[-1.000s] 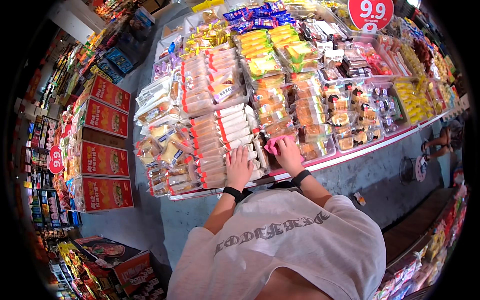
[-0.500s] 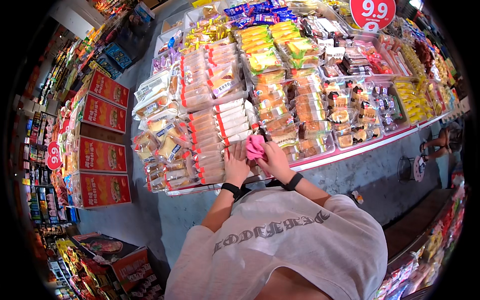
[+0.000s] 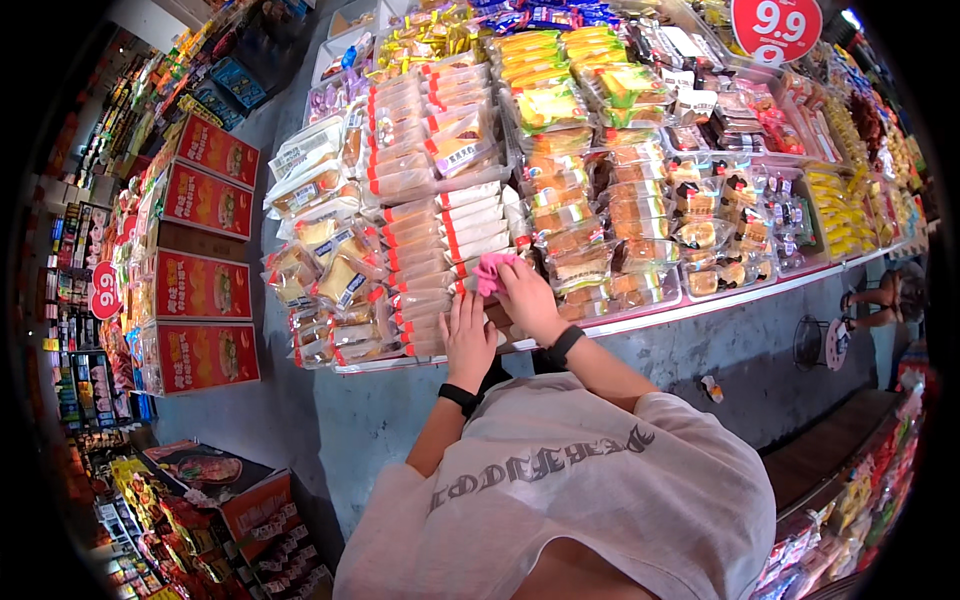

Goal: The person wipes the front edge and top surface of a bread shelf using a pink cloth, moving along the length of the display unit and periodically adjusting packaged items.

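Note:
My right hand (image 3: pixel 527 297) grips a pink cloth (image 3: pixel 489 270) and presses it on the wrapped pastry packs (image 3: pixel 455 235) with red stripes, near the front of the display table (image 3: pixel 640 318). My left hand (image 3: pixel 468 335) lies flat, fingers together, on the packs just left of the cloth, at the table's front edge. Both wrists wear black bands. My grey printed shirt fills the lower middle of the view.
The table holds several rows of wrapped cakes and breads (image 3: pixel 620 215) and yellow snack packs (image 3: pixel 840 205). A round red price sign (image 3: pixel 775 28) stands at the back right. Red cartons (image 3: pixel 200 290) are stacked at the left. Another person's feet (image 3: pixel 875 300) show at the right.
My right hand has carried the pink cloth left and farther back over the striped packs. My left hand has shifted with it, staying just left of the cloth.

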